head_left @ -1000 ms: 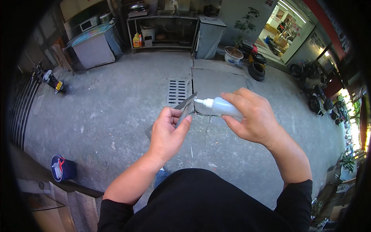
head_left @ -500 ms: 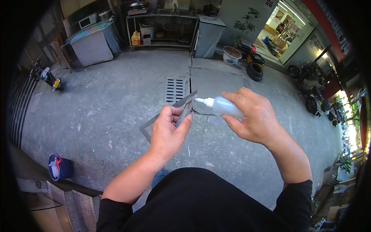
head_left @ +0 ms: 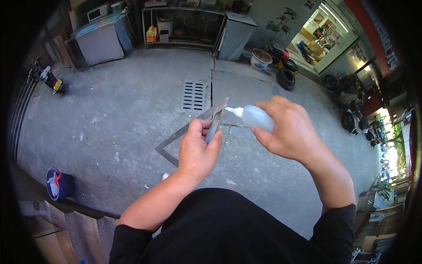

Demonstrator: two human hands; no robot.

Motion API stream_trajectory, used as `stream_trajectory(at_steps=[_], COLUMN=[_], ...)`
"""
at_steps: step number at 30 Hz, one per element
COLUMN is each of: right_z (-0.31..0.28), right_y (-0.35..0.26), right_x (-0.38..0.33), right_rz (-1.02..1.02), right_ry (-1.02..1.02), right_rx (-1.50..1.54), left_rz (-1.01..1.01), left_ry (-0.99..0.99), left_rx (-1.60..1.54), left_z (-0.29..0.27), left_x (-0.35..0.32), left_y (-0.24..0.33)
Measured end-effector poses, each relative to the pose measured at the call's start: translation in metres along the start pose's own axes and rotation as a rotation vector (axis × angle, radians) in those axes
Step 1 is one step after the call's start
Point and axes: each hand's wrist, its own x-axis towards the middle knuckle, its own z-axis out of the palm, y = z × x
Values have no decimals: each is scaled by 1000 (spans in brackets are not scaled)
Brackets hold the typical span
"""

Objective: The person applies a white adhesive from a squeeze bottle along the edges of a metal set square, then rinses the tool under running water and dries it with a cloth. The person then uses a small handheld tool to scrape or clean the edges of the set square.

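Left hand: the left hand (head_left: 196,152) is raised in front of the body, fingers and thumb pinched on a thin grey strip (head_left: 214,125), which stands tilted with its upper end away from the person.
Strip: it seems to be one side of a flat grey frame (head_left: 176,141), whose other sides run down and left behind the hand; whether frame and strip are one piece I cannot tell for sure.
Right hand: the right hand (head_left: 288,130) is wrapped shut round a small squeeze bottle (head_left: 254,117), held nearly level and pointing left.
Bottle: pale, translucent body with a white nozzle (head_left: 231,111); the nozzle tip is at the upper part of the strip, touching it or just beside it.
Where: both hands and their things are held in the air above a concrete floor (head_left: 114,114), not resting on anything.
Floor: a metal drain grate (head_left: 193,95) lies just beyond the strip, and a crack runs up from it.
Left side: a blue bucket (head_left: 59,184) with something red in it stands near a low wall.
Far end: a grey cabinet (head_left: 100,39), a metal shelf (head_left: 184,24) with a yellow jug (head_left: 150,34), a potted plant (head_left: 262,57) and a tyre (head_left: 286,78).
Right edge: parked motorbikes (head_left: 351,116) in bright sun.
Person: black sleeves, bare forearms.
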Motion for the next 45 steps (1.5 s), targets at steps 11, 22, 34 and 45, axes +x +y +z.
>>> stream_trajectory(at_steps=[11,22,34,45], right_z=[-3,2,1,2], right_y=[-23,-32,-34,-36], right_x=[45,70,77,75], right_rz=[-64,-137,-103,-34], right_ry=[-224,-308,-377,-389], right_rx=[-246,-325,-342,-275], left_rz=[-131,-176,-176,-161], left_ry=[-42,-66,-96,-84], left_rx=[-230,-344,-395,-380], left_z=[14,16,15,12], left_x=[8,16,19,17], left_y=[-28,-43,-47,-47])
